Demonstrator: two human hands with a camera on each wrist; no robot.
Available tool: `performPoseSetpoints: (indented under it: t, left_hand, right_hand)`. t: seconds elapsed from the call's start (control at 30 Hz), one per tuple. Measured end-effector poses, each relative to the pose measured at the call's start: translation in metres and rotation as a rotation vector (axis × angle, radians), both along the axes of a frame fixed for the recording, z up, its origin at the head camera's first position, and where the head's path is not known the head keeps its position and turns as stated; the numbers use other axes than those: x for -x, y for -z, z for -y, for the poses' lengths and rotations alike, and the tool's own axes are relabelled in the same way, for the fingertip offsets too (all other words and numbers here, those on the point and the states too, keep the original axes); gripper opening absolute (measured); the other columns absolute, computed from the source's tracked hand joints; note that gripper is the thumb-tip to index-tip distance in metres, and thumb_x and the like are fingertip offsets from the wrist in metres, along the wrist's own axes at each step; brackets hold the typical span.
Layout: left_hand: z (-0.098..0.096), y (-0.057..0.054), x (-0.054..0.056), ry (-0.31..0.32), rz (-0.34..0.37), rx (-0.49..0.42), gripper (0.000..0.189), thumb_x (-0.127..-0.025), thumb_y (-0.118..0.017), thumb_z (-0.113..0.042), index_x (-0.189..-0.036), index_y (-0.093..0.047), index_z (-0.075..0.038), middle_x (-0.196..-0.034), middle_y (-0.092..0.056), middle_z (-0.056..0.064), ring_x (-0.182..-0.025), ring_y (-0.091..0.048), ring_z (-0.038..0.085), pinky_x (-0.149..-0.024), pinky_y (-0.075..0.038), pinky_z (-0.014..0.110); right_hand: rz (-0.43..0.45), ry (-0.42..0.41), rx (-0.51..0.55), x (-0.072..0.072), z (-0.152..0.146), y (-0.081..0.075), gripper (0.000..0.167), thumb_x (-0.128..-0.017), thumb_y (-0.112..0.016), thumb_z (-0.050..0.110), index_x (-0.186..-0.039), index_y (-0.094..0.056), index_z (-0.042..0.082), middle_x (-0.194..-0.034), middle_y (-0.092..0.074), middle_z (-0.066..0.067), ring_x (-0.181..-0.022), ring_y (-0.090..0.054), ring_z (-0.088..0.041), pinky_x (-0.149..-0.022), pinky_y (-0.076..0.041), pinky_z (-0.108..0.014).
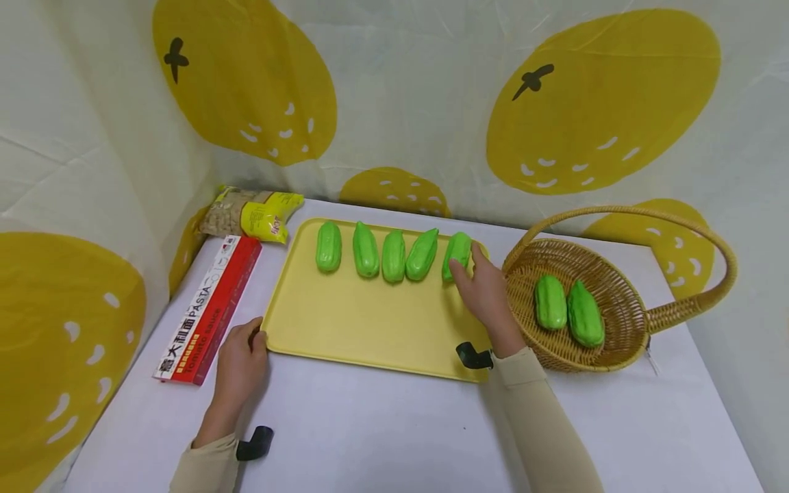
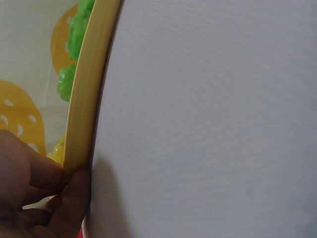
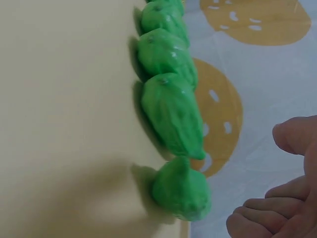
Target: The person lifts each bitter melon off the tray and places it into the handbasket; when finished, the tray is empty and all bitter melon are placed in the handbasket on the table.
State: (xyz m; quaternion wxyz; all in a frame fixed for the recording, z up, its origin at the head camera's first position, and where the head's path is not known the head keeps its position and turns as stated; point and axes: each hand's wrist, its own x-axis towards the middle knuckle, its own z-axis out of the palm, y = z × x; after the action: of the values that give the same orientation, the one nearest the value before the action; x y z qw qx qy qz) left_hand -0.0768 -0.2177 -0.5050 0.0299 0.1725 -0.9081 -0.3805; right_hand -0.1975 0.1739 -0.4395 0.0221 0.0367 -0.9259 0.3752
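Note:
Several green ribbed gourds stand in a row along the far side of a yellow tray (image 1: pixel 370 322). My left hand (image 1: pixel 242 363) pinches the tray's near left corner; the left wrist view shows thumb and fingers on the rim (image 2: pixel 83 99). My right hand (image 1: pixel 487 294) is beside the rightmost gourd (image 1: pixel 457 253), its thumb and fingers on either side. In the right wrist view that gourd (image 3: pixel 181 191) rests on the tray, apart from the right hand (image 3: pixel 292 198), whose thumb is spread from its loosely bent fingers.
At right, a wicker basket (image 1: pixel 594 263) with a tall handle holds two more gourds (image 1: pixel 550 302). A red and white pasta box (image 1: pixel 212 308) lies left of the tray. Behind it is a yellow bag (image 1: pixel 253 213). A fruit-patterned cloth (image 1: pixel 413 103) hangs behind the white table (image 1: pixel 370 424).

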Motion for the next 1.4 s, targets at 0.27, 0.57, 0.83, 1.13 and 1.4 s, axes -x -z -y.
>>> performPoseSetpoints:
  t: [0.27,0.57,0.83,1.13,1.4]
  left_hand:
    - [0.0,0.0,0.001,0.019,0.014,0.0,0.044,-0.105,-0.047,-0.012,-0.146,-0.049,0.006,-0.135,-0.057,0.029,-0.127,-0.054,0.043,-0.11,-0.046,0.059]
    - [0.0,0.002,0.003,0.013,0.018,0.002,0.044,-0.106,-0.047,-0.013,-0.146,-0.05,0.005,-0.135,-0.057,0.028,-0.126,-0.054,0.042,-0.109,-0.047,0.059]
    - [0.0,0.003,0.003,0.006,0.037,-0.019,0.045,-0.106,-0.047,-0.013,-0.148,-0.048,0.004,-0.137,-0.056,0.026,-0.126,-0.054,0.041,-0.109,-0.047,0.058]
    - [0.001,0.003,0.002,-0.003,0.01,0.0,0.044,-0.105,-0.048,-0.013,-0.145,-0.051,0.005,-0.133,-0.058,0.027,-0.123,-0.056,0.041,-0.107,-0.048,0.058]
    - [0.002,0.003,0.003,-0.013,0.032,-0.003,0.044,-0.106,-0.047,-0.014,-0.146,-0.05,0.004,-0.135,-0.057,0.026,-0.125,-0.054,0.041,-0.108,-0.048,0.058]
  right_hand:
    - [-0.014,0.067,-0.065,0.019,0.004,0.018,0.057,-0.105,-0.053,0.032,-0.146,-0.04,-0.006,-0.107,-0.064,-0.027,-0.097,-0.063,-0.042,-0.082,-0.053,-0.054]
    - [0.067,0.073,-0.051,0.034,0.005,0.024,0.077,-0.106,-0.05,0.036,-0.159,-0.015,-0.008,-0.117,-0.06,-0.029,-0.104,-0.059,-0.039,-0.092,-0.052,-0.052]
    - [0.086,0.085,-0.059,0.045,0.007,0.03,0.076,-0.106,-0.052,0.034,-0.158,-0.017,-0.009,-0.11,-0.058,-0.027,-0.098,-0.058,-0.039,-0.088,-0.051,-0.053]
    - [0.073,0.097,-0.071,0.053,0.008,0.044,0.064,-0.104,-0.056,0.028,-0.151,-0.028,-0.005,-0.101,-0.053,-0.018,-0.092,-0.056,-0.036,-0.081,-0.049,-0.05]
    - [0.085,0.086,-0.077,0.055,0.009,0.047,0.063,-0.104,-0.055,0.024,-0.153,-0.027,-0.005,-0.115,-0.055,-0.024,-0.102,-0.058,-0.038,-0.088,-0.051,-0.051]
